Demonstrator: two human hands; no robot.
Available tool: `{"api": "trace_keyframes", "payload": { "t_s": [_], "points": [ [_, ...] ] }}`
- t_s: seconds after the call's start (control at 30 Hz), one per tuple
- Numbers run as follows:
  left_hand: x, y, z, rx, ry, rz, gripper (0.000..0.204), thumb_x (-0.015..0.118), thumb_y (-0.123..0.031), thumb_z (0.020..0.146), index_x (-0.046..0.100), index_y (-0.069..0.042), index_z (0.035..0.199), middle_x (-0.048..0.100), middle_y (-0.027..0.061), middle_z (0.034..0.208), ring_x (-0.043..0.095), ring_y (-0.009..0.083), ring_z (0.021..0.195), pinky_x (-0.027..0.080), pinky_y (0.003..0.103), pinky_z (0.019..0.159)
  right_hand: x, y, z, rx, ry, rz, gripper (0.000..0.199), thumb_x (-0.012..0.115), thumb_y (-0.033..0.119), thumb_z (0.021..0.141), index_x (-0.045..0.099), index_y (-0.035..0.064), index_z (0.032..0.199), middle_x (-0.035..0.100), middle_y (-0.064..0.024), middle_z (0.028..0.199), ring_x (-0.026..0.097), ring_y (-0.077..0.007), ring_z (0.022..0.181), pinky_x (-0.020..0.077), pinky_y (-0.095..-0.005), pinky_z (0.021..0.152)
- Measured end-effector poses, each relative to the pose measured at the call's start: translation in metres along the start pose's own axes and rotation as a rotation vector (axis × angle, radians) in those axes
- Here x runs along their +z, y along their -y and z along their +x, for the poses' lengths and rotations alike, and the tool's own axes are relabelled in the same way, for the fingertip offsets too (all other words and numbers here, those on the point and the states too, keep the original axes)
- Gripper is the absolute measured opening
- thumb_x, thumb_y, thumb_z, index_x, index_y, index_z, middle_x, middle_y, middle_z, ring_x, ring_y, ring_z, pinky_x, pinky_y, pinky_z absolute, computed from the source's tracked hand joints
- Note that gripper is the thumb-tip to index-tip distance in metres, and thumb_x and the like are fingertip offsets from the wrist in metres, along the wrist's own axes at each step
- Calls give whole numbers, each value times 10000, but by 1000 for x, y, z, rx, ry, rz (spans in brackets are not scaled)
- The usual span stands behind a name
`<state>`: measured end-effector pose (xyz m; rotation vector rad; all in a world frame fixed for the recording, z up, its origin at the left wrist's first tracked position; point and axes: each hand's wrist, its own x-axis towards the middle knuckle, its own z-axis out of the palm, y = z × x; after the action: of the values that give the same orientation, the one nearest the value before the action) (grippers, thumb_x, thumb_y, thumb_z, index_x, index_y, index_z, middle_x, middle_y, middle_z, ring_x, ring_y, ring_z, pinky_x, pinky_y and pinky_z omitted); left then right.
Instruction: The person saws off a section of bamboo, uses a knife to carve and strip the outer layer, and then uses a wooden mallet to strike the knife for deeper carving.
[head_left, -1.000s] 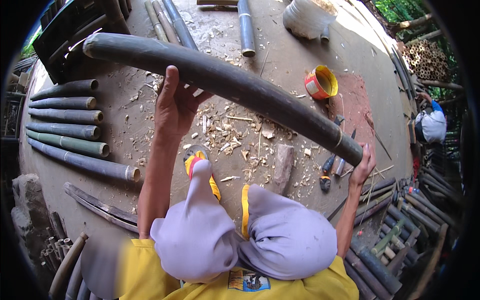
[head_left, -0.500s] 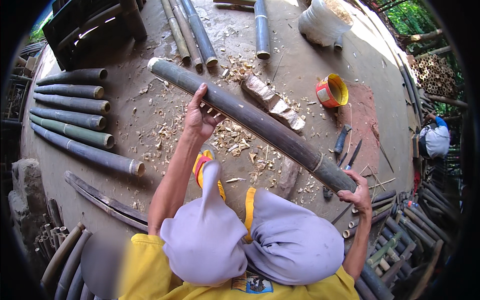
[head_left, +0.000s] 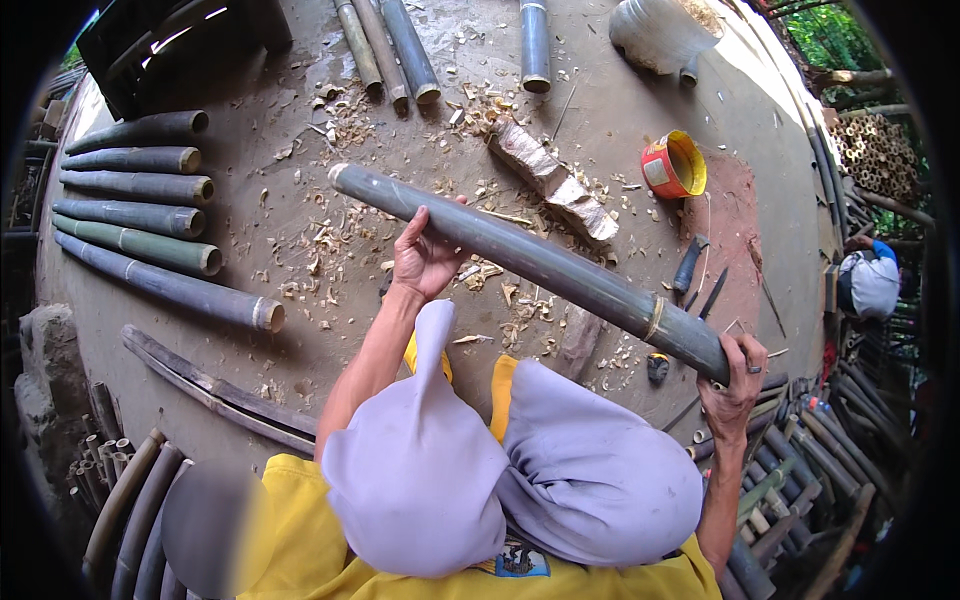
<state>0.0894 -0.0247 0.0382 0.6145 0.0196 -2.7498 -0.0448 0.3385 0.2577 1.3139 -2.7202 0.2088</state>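
Observation:
A thick dark grey-green bamboo pole [head_left: 530, 262] lies slantwise across the space over my knees, its far end to the left and its near end to the right. My left hand [head_left: 425, 255] supports it from beneath, thumb against the near side and fingers under it. At the near end my right hand [head_left: 732, 385] is wrapped around the pole, close to a pale node ring. Under and beyond the pole lie a rough pale block of wood [head_left: 555, 180] and scattered wood shavings [head_left: 345, 250]. A knife [head_left: 713, 293] and a dark sheath-like piece [head_left: 690, 264] rest beyond my right hand.
Several bamboo poles [head_left: 140, 213] lie in a row at left, with more poles [head_left: 410, 50] at the far side. A split pole [head_left: 215, 390] is near my left arm. A red-yellow bucket [head_left: 673, 165] and white sack [head_left: 665, 35] stand right. Another person [head_left: 868, 280] sits far right.
The pole has turned about its length and its far end has come lower and nearer. My right hand now wraps over the near end, with its back showing.

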Motion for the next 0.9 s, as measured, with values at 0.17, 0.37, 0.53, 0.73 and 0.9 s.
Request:
{"api": "trace_keyframes", "payload": {
  "t_s": [0.17,0.37,0.53,0.73,0.9],
  "points": [
    [-39,-9,10,82,-391,92,558,720,-336,769,476,-109,1216,507,105,1208,433,291,1189,309,564,1019,13,16,-9,46,56,-31,696,716,-56,488,566,78,1154,489,-133,1023,496,-310,958,412,-424,849],
    [-3,-13,-16,119,-274,295,689,742,-357,757,390,-89,1285,412,90,1279,401,322,1205,251,661,1010,29,5,-35,189,75,81,694,694,-56,517,540,72,1182,465,-145,1038,498,-329,956,416,-428,854],
    [-45,6,-33,-9,-586,176,977,730,-517,702,209,-123,1428,267,152,1392,313,348,1277,239,677,999,21,16,-28,205,208,109,685,694,-29,547,527,72,1204,476,-150,1035,515,-322,954,428,-427,848],
    [-48,7,-28,21,-228,54,798,636,-576,751,313,-160,1351,394,122,1243,440,283,1146,345,605,952,-2,2,-15,450,224,489,562,763,157,637,534,29,1134,559,-91,1009,552,-211,936,432,-333,858],
    [-38,19,-8,-48,-559,189,798,657,-435,767,280,-140,1405,370,113,1360,417,302,1214,370,547,980,-11,3,-4,507,217,540,556,761,262,662,538,21,1110,563,-74,1026,534,-187,964,413,-311,879]
  ]
}}
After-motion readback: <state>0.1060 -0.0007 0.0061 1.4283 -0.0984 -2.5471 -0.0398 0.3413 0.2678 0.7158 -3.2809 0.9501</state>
